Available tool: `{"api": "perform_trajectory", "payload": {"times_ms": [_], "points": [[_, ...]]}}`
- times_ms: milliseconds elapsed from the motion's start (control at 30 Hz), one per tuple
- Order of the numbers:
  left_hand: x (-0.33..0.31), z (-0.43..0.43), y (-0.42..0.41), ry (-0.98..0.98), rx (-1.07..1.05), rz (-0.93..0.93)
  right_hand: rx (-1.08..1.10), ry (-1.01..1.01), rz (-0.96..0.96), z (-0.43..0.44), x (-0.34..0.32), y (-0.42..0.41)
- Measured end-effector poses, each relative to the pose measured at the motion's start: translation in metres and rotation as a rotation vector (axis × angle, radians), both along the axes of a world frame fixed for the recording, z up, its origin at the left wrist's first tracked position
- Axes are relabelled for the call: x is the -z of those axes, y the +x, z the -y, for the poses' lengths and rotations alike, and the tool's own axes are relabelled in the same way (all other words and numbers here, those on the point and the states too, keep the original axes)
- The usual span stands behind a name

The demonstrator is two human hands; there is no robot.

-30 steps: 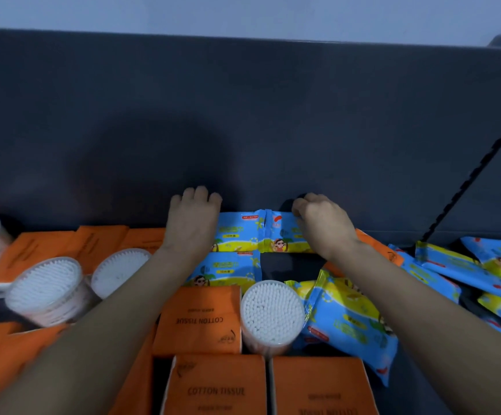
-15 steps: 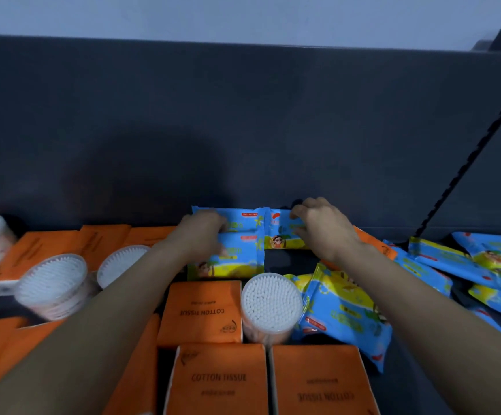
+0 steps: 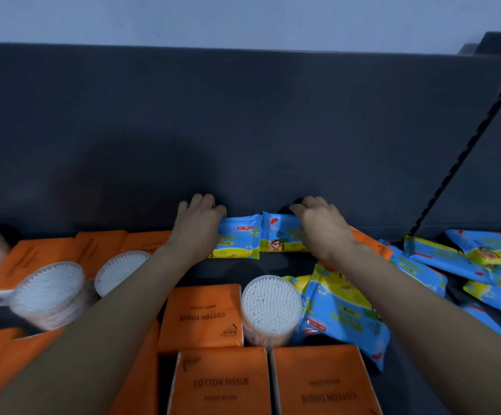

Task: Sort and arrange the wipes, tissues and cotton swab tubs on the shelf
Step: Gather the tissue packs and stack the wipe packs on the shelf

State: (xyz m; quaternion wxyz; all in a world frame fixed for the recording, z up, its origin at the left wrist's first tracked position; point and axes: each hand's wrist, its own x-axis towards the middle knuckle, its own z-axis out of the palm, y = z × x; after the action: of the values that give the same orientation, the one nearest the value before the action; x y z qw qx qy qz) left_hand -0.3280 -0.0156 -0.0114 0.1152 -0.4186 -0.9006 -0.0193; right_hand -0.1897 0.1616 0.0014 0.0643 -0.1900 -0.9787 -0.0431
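Two blue wipes packs stand side by side against the dark back panel: the left wipes pack [image 3: 238, 239] and the right wipes pack [image 3: 280, 236]. My left hand [image 3: 197, 227] grips the left pack's left end, fingers curled over its top. Closed over the top of the right pack's right end is my right hand [image 3: 322, 226]. A round cotton swab tub [image 3: 270, 307] stands in front of them, next to an orange cotton tissue pack [image 3: 203, 316]. Two more tissue packs [image 3: 222, 381] lie nearest me.
More swab tubs [image 3: 48, 295] and orange tissue packs [image 3: 99, 247] crowd the left side. Loose blue wipes packs [image 3: 339, 313] lie tilted at centre right, and several more wipes packs [image 3: 483, 262] are heaped far right. A slotted post [image 3: 468, 145] slants up on the right. The dark shelf back panel [image 3: 243, 130] rises behind.
My left hand took the wipes pack that lay in front of the row and moved it back against the panel. The shelf floor in front now shows bare. My right hand stayed on the right pack.
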Motion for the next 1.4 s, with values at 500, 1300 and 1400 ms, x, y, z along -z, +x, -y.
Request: {"api": "perform_trajectory", "payload": {"times_ms": [500,1300,1400], "points": [[-0.004,-0.003,-0.004,-0.072,-0.011,0.213,-0.013,-0.033,-0.074,-0.001,0.005,-0.013],[-0.006,0.007,0.008,0.073,0.031,-0.053,-0.021,0.082,-0.131,0.004,-0.001,-0.007],[-0.014,0.007,0.016,0.152,0.071,-0.016,-0.033,0.055,-0.121,0.005,-0.006,-0.004]]}}
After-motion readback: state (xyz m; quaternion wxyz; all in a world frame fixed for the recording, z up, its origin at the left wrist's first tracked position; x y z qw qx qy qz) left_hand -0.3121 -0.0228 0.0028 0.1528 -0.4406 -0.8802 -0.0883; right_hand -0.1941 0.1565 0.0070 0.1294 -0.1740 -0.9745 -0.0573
